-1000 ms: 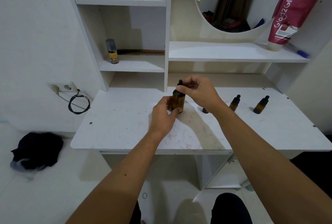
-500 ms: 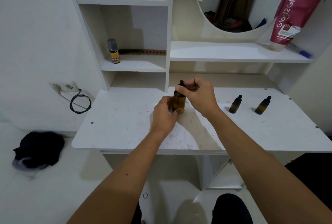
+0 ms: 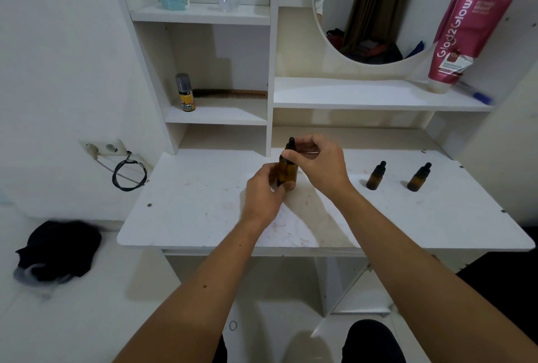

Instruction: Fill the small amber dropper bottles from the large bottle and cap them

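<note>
Nearest us, our left hand (image 3: 263, 192) is wrapped around the body of the large amber bottle (image 3: 287, 172), holding it upright at the middle of the white desk (image 3: 203, 217). Just above, our right hand (image 3: 316, 163) pinches the bottle's black dropper cap (image 3: 290, 145) between thumb and fingertips. Over the last second little has shifted: both hands have stayed on the bottle and the cap is still seated, with only a slight turn of the right hand's fingers. We judge the cap is being unscrewed, so filling has not begun. Farther right, two small amber dropper bottles (image 3: 376, 175) (image 3: 418, 177) stand apart on the desk, both still capped. Beyond them, a red tube (image 3: 465, 33) leans on the shelf.
</note>
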